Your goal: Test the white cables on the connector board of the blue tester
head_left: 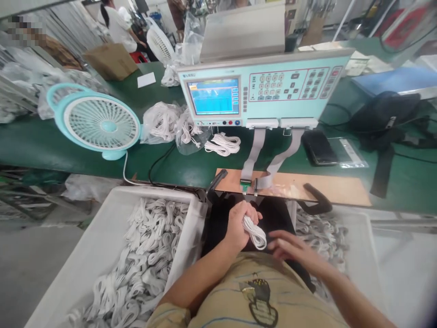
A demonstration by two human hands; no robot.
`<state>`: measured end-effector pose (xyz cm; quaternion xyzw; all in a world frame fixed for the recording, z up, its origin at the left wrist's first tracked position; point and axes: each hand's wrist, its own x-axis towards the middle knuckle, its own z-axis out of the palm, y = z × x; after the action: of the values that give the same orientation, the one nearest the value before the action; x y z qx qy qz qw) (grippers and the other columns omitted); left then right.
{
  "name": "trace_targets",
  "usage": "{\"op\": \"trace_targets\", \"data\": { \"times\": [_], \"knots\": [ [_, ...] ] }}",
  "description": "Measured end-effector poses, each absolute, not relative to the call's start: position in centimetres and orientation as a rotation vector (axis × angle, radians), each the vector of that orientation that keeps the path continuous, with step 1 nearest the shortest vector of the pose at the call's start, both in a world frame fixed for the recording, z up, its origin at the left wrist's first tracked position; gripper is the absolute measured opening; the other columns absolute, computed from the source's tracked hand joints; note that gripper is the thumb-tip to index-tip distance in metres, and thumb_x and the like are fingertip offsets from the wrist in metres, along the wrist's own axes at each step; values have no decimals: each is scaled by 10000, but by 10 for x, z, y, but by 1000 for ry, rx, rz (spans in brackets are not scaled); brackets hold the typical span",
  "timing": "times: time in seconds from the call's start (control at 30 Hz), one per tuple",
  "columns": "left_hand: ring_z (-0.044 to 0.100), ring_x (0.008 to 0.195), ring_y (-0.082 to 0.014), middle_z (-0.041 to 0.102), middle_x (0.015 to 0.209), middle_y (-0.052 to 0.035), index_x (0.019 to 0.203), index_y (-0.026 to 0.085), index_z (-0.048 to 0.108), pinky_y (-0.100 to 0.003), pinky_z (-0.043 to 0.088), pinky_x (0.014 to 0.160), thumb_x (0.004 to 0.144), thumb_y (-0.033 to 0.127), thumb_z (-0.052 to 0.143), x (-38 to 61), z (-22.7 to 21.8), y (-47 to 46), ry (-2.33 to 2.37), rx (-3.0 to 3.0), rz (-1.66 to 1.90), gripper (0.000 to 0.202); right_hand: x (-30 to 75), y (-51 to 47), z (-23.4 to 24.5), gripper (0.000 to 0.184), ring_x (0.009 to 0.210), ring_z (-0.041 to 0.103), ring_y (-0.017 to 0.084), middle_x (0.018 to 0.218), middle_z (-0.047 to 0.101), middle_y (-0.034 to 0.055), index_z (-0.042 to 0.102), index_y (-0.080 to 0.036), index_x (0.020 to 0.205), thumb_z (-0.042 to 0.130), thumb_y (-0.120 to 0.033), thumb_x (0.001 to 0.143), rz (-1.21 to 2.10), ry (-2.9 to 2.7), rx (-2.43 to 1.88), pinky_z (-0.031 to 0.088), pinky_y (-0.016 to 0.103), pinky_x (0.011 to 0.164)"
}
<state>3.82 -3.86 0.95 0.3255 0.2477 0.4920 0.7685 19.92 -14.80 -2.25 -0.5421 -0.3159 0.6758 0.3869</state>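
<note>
Clenching the left hand (239, 223) round one coiled white cable bundle (256, 235), down at the near centre, over the lap and just short of the wooden board (307, 187). Holding the right hand (290, 248) released and flat, fingers spread, just right of the bundle; cannot tell whether the fingertips touch it.

Reading this as the hold-and-sort stage: coil gripped in front of the small connector (246, 184) at the board's near edge, no plug end showing free. Judging the next move to call for a loose end teased out by the open fingers and lined up square with that connector, without letting the coil spring apart.

Now counting.
- One bundle in hand.
- Two white bins: the left bin (150, 191) heaped with similar bundles, the right bin (362, 237) partly hidden behind the arm. Far too many bundles in them to count.
- One tester (266, 91) on the green desk (41, 141), with one lit screen and two grey ribbon cables (254, 152) dropping to the board.
- Two fans: the blue fan (99, 120) at left, a white fan (160, 43) farther back.
- One dark phone (319, 148) right of the ribbons, and one black bag (385, 118) at far right.
- One loose bundle (222, 144) under the screen, beside two clear bags (162, 122) stuffed with more.
- One other person (118, 25) at far left.
</note>
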Motion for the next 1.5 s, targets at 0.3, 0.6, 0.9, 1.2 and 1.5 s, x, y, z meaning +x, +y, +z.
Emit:
{"op": "trace_targets", "data": {
  "times": [0.3, 0.6, 0.9, 1.2, 1.5],
  "knots": [
    [510, 753, -154, 539, 758, -37, 631, 164, 549, -313, 416, 744, 824, 313, 520, 6, 11, -44, 611, 1476, 1115, 245, 161, -110, -12, 334, 694, 506, 151, 754, 549, -14, 540, -219, 990, 673, -408, 750, 1350, -835, -1119, 416, 264, 686],
    [509, 867, -185, 594, 888, -69, 917, 183, 635, -311, 404, 791, 778, 201, 552, -3, 1, -46, 703, 2028, 794, 163, 175, -113, -10, 292, 909, 511, 235, 992, 533, 80, 512, -222, 1112, 544, -265, 825, 752, -1647, -1371, 417, 356, 800],
    [530, 730, -124, 554, 828, -36, 861, 156, 631, -202, 422, 610, 752, 161, 528, -7, 4, -38, 660, 1684, 600, 150, 170, -114, -6, 279, 876, 511, 222, 976, 538, 72, 501, -219, 1097, 549, -257, 825, 878, -1708, -1364, 426, 339, 783],
    [528, 721, -123, 571, 824, -39, 815, 157, 594, -197, 426, 588, 690, 109, 535, -7, 4, -42, 646, 1725, 668, 147, 166, -113, -5, 238, 789, 503, 188, 890, 519, 28, 509, -210, 926, 639, -342, 776, 1140, -1427, -1297, 423, 272, 703],
    [487, 584, -90, 539, 706, -2, 927, 140, 596, -188, 407, 515, 695, 244, 616, 5, -13, -51, 794, 1174, 715, 254, 162, -110, -13, 397, 576, 443, 146, 653, 497, 8, 541, -177, 710, 472, -544, 843, 1389, -1008, -1209, 383, 244, 540]
  ]
}}
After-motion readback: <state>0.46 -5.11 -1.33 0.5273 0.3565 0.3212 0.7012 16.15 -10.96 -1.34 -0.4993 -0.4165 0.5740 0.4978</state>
